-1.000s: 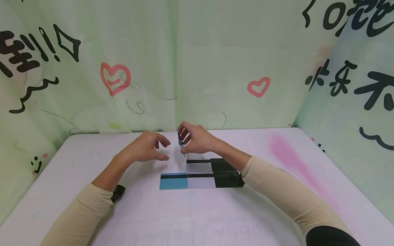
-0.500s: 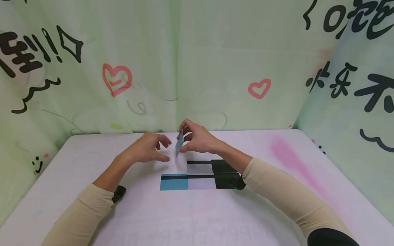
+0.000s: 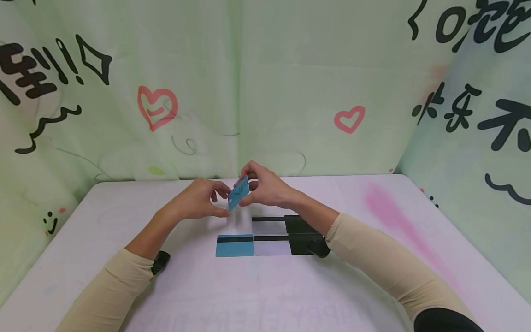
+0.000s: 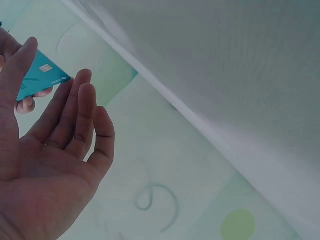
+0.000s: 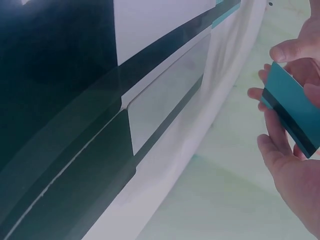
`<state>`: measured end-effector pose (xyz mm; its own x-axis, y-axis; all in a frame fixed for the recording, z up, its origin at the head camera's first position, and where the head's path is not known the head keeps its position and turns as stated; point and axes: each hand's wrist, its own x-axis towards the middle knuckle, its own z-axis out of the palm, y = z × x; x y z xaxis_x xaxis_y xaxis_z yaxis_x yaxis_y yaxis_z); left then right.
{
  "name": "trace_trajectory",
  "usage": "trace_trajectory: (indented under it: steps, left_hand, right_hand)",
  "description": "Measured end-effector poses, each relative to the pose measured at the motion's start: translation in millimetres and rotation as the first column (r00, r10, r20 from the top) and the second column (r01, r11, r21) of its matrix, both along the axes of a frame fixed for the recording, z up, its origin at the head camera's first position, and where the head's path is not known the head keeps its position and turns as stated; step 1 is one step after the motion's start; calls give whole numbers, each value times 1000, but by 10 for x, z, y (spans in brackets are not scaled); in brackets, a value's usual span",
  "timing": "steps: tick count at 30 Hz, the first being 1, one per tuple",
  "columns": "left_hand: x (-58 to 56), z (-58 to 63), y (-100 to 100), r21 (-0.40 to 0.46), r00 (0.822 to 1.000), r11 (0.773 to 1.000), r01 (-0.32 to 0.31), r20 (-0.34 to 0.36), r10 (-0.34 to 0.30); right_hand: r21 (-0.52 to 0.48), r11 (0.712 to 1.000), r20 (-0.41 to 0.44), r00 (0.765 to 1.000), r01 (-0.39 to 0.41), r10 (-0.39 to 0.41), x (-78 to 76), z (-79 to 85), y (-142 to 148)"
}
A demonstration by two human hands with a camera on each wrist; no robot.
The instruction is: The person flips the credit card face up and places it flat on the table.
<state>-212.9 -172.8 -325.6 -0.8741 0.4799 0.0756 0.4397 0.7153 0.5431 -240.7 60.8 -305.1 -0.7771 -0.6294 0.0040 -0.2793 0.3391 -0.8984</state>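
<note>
A teal-blue bank card [image 3: 238, 192] with a chip on its face is held tilted above the table, in the fingers of my right hand [image 3: 267, 186]. The right wrist view shows the card's back [image 5: 295, 107] with its dark stripe. My left hand [image 3: 199, 200] is loosely curved just left of it, its fingertips right at the card's edge; in the left wrist view a corner of the card reaches the index fingertip. On the table, a blue card [image 3: 234, 249], a pale lilac card [image 3: 272, 248] and a black card [image 3: 299, 246] lie in a front row.
Behind that row lie another pale card [image 3: 268, 227] and another black card [image 3: 296, 222], partly under my right forearm. The white table [image 3: 186, 295] ends at a printed green curtain [image 3: 282, 92] at the back. Dark wrist cameras hang under both wrists.
The blue bank card, first edge-on in my right hand, has turned its printed face toward the head camera and swung left toward my left hand. The left hand has hardly moved.
</note>
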Motion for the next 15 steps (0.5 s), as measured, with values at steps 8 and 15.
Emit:
trace_trajectory:
  steps: [8, 15]
  left_hand:
    - [13, 3, -13, 8, 999, 1000, 14, -38, -13]
    - [19, 13, -7, 16, 998, 1000, 12, -59, -11]
  right_hand:
    - [2, 1000, 13, 1000, 20, -20, 12, -22, -8]
    - [4, 1000, 13, 1000, 25, -25, 4, -37, -13]
